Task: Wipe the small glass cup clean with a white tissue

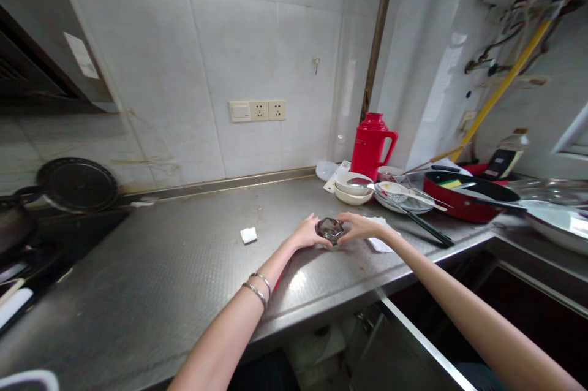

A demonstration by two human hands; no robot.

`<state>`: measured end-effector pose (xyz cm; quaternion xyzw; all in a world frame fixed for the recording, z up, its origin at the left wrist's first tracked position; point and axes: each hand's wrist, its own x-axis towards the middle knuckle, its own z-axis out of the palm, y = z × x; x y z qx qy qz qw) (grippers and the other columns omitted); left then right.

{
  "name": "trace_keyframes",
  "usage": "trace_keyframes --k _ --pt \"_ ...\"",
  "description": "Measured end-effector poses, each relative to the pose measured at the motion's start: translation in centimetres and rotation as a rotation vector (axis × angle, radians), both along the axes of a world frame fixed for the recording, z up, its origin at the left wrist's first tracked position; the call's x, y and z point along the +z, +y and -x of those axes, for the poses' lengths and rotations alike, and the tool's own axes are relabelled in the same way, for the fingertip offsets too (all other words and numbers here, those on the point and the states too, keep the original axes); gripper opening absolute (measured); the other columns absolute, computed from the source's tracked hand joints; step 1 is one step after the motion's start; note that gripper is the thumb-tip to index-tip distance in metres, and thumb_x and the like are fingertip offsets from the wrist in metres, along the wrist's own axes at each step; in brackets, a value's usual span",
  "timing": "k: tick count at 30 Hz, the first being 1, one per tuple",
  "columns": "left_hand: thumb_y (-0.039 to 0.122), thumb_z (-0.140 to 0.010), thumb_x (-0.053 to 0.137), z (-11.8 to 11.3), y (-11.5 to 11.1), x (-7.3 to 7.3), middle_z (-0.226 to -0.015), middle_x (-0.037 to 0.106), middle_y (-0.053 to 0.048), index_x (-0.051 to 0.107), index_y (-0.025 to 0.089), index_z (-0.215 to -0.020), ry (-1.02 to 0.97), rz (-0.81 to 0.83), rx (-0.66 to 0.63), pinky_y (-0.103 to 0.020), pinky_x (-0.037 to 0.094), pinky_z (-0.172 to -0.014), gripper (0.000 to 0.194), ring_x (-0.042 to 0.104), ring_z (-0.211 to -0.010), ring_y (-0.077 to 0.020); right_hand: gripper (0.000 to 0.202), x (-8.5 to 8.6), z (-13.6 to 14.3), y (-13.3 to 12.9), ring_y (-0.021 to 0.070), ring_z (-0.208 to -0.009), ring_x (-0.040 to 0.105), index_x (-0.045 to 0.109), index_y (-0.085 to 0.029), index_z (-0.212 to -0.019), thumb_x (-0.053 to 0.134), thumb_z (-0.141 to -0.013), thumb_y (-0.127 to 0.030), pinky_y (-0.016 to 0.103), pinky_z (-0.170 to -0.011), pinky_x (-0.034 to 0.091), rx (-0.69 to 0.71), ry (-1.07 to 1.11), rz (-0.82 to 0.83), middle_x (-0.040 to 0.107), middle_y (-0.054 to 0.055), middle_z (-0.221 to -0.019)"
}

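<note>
A small, faceted, smoky glass dish that looks like an ashtray (330, 230) sits at the steel counter (193, 250), between my two hands. My left hand (311, 232) grips its left side, thumb in front and fingers behind. From the right, my right hand (358, 227) curls round the opposite rim in the same way. Whether the dish rests on the steel or is slightly raised I cannot tell. Behind my right wrist lies a white paper or cloth (380, 245), partly covered. A bit of something red shows under my left forearm, mostly hidden.
A folded white tissue (248, 235) lies left of my hands. Stacked bowls (353, 197), a red thermos (371, 147) and a red pan (468, 202) crowd the right side. Below the counter edge, a cabinet door (408, 342) stands open. A stove (50, 244) is far left.
</note>
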<state>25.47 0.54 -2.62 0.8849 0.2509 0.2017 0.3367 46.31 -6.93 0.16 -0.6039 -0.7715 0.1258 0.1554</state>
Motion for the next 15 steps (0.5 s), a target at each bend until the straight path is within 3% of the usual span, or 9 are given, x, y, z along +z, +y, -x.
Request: trace_keyframes --k 12,15 --pt "0.05 -0.046 0.082 -0.07 0.02 -0.21 -0.127 0.056 -0.011 0.059 0.018 -0.118 0.038 -0.017 0.02 -0.043 0.025 -0.11 0.083 0.025 -0.136 -0.035 0.071 -0.44 -0.12 0.07 0.0294 -0.101 0.058 0.06 -0.017 -0.115 0.074 -0.056 -0.053 0.038 -0.089 0.044 -0.015 0.024 0.068 0.063 0.01 -0.112" --pt "0.053 -0.046 0.081 0.1 -0.26 -0.1 -0.126 0.056 -0.011 0.058 0.018 -0.117 0.077 -0.037 0.032 -0.043 0.024 -0.11 0.083 0.026 -0.136 -0.0353 0.082 -0.56 -0.48 0.13 0.0312 -0.107 0.056 0.055 -0.017 -0.124 0.076 -0.054 -0.054 0.041 -0.093 0.044 -0.022 0.03 0.107 0.06 0.012 -0.12"
